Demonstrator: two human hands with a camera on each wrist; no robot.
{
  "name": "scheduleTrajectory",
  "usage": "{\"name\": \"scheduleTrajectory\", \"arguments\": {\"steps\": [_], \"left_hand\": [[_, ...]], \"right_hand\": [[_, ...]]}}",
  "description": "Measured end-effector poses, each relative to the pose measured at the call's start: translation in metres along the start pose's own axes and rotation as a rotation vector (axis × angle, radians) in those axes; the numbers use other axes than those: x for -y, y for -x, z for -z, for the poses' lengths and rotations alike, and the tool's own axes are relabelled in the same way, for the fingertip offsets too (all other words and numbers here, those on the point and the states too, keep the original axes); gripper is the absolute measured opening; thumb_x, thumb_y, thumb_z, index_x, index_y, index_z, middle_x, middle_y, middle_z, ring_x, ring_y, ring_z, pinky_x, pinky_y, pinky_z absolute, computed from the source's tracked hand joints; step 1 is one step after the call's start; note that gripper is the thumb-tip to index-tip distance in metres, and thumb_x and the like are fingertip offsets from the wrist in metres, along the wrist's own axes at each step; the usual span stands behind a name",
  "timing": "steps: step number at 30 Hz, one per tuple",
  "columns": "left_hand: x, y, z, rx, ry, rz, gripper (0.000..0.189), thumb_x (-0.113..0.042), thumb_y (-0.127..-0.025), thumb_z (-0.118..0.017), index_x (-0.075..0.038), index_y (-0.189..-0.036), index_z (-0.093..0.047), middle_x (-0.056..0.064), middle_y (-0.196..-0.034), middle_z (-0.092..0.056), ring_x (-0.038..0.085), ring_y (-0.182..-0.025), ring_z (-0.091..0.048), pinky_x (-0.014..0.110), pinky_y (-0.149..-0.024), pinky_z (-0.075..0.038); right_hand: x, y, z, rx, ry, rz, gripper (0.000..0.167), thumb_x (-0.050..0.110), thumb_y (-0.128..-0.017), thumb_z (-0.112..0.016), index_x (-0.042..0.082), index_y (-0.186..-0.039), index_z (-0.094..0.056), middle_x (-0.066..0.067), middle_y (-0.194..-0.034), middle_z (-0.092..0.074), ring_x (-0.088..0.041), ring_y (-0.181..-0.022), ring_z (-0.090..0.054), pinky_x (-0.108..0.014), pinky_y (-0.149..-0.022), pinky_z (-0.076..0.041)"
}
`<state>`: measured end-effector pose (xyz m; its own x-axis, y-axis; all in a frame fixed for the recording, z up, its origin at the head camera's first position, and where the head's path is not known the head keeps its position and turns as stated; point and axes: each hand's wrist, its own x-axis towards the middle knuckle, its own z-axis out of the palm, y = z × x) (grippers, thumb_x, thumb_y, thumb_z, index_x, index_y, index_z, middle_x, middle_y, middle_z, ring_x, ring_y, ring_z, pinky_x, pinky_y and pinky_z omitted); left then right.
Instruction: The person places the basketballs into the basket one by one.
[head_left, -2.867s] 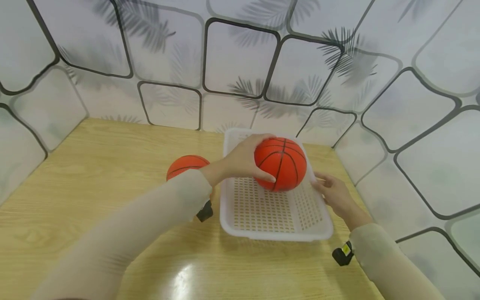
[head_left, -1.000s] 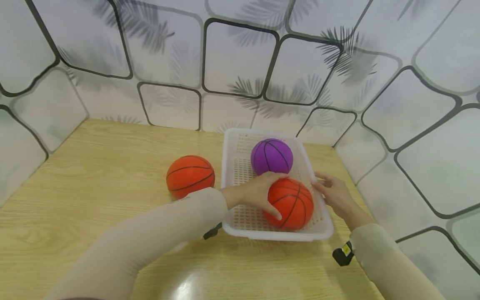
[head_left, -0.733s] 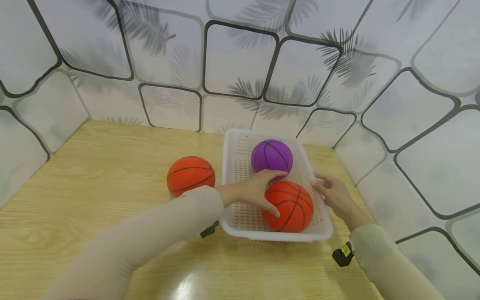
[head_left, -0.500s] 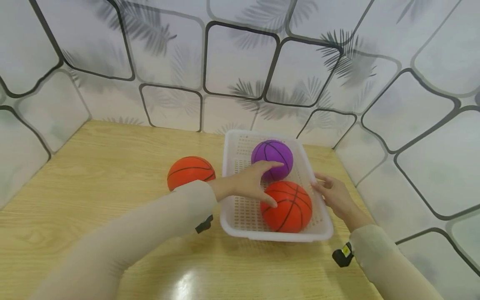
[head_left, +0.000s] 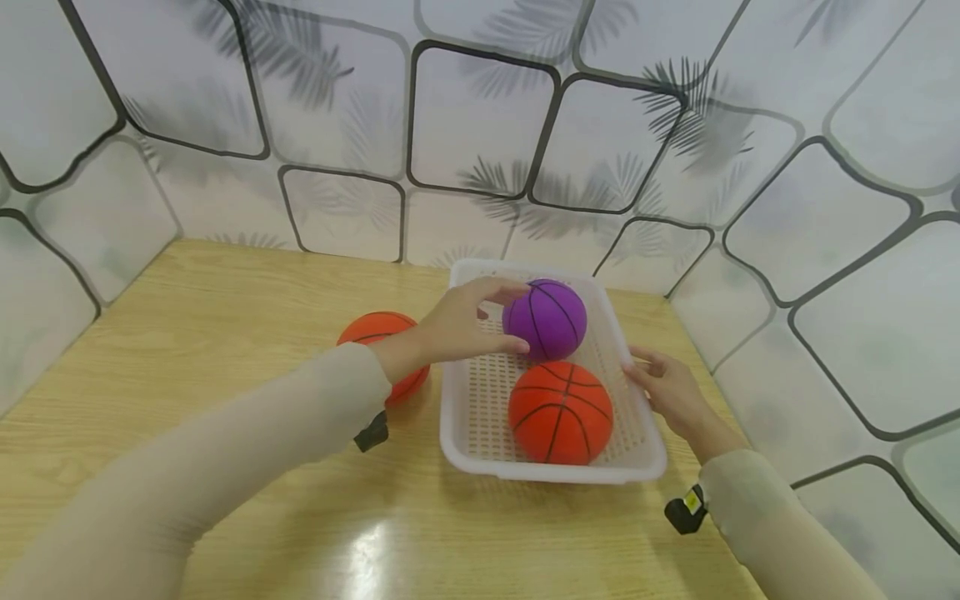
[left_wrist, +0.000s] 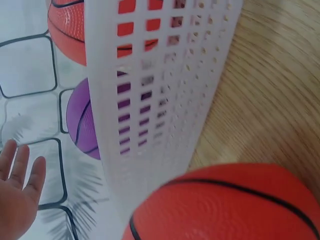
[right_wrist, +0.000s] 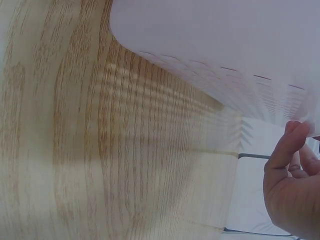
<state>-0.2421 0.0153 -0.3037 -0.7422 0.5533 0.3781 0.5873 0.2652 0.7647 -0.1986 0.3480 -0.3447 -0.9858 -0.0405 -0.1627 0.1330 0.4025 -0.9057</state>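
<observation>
My left hand hovers over the left side of a white plastic basket, thumb and fingers spread, holding nothing. Its fingertips are close to a small purple basketball lying at the basket's far end. An orange-red basketball lies in the near end. In the left wrist view the fingers of the left hand look straight and apart. My right hand pinches the basket's right rim; the right wrist view shows this hand with bent fingers at the rim.
A second orange-red basketball sits on the wooden table left of the basket, partly behind my left wrist. Patterned wall covering rises behind the table and along both sides.
The left hand lowered the orange-red basketball from the far end to the near end of the basket, uncovering the purple one, then let go and drew back left. The right hand stayed put.
</observation>
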Motion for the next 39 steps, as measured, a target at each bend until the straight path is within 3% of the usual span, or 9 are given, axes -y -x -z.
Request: {"name": "scheduleTrajectory", "arguments": {"steps": [8,13,22,27,32,39], "left_hand": [[0.010,0.014,0.023,-0.180,-0.011,-0.055,0.053,-0.019,-0.076,-0.082,-0.006,-0.123,-0.061,0.006,-0.116,-0.064,0.017,-0.105,-0.058,0.036,-0.082,-0.051],[0.017,0.023,0.038,-0.243,-0.018,-0.055,0.051,-0.017,-0.075,-0.082,-0.003,-0.120,-0.062,0.008,-0.112,-0.066,0.020,-0.102,-0.060,0.039,-0.081,-0.051],[0.036,0.047,0.068,-0.291,-0.063,-0.046,0.050,-0.015,-0.076,-0.081,-0.004,-0.120,-0.062,0.007,-0.114,-0.064,0.021,-0.105,-0.059,0.041,-0.082,-0.050],[0.044,0.062,0.081,-0.309,-0.095,-0.009,0.051,-0.017,-0.076,-0.081,-0.008,-0.122,-0.061,0.006,-0.115,-0.064,0.020,-0.106,-0.057,0.041,-0.083,-0.049],[0.054,0.076,0.090,-0.337,-0.134,0.014,0.053,-0.015,-0.076,-0.080,-0.006,-0.124,-0.060,0.008,-0.116,-0.063,0.023,-0.107,-0.057,0.043,-0.083,-0.049],[0.066,0.096,0.095,-0.321,-0.129,0.051,0.057,-0.009,-0.075,-0.081,-0.003,-0.126,-0.057,0.012,-0.119,-0.060,0.028,-0.109,-0.054,0.048,-0.084,-0.048]], "right_hand": [[0.000,0.000,0.001,0.004,-0.007,-0.003,0.058,0.019,-0.099,-0.052,-0.006,-0.145,-0.029,-0.036,-0.134,-0.042,-0.010,-0.093,-0.063,-0.031,-0.078,-0.055],[-0.001,0.000,0.001,-0.001,-0.016,-0.009,0.057,0.018,-0.099,-0.052,-0.005,-0.145,-0.029,-0.036,-0.134,-0.041,-0.011,-0.093,-0.063,-0.031,-0.078,-0.055],[-0.003,-0.001,0.001,-0.014,0.005,-0.020,0.057,0.020,-0.099,-0.053,-0.003,-0.146,-0.029,-0.035,-0.134,-0.042,-0.013,-0.095,-0.063,-0.032,-0.079,-0.055],[-0.002,-0.002,0.000,-0.014,0.013,-0.018,0.058,0.021,-0.099,-0.053,-0.003,-0.146,-0.030,-0.034,-0.134,-0.043,-0.013,-0.094,-0.063,-0.032,-0.078,-0.055],[0.001,-0.001,-0.001,-0.018,0.009,-0.022,0.058,0.020,-0.099,-0.053,-0.004,-0.146,-0.030,-0.034,-0.134,-0.043,-0.007,-0.089,-0.062,-0.030,-0.078,-0.055],[0.001,-0.001,-0.001,-0.011,-0.002,-0.025,0.057,0.019,-0.099,-0.053,-0.004,-0.146,-0.029,-0.036,-0.136,-0.040,-0.013,-0.096,-0.062,-0.031,-0.078,-0.055]]}}
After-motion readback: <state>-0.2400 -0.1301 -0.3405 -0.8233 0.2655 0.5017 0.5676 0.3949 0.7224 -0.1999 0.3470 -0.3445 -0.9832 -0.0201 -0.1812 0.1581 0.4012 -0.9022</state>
